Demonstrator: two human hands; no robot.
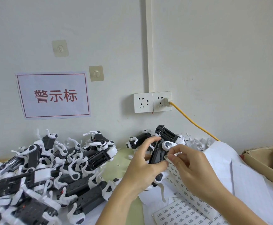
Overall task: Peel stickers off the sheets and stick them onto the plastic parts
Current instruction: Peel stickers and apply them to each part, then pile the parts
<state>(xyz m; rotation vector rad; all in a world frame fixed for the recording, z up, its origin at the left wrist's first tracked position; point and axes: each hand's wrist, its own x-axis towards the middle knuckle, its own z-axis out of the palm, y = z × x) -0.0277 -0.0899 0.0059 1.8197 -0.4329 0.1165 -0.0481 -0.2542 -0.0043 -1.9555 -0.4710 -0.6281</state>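
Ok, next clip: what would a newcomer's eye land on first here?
Probably the two hands at center: the left hand grips a black-and-white plastic part while the right hand presses a small sticker against it. Next, the big heap of similar parts filling the table's left side, and the red-lettered sign on the wall above it. Sticker sheets lie at lower right.

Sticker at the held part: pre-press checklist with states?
1. Left hand grips the black plastic part: ok.
2. Right hand pinches the sticker at the part's edge: ok.
3. Sticker square on the part: cannot tell, fingers cover it.
4. Sticker fully free of the sheet strip: cannot tell.
5. More stickers on the sheet near the right arm: ok.
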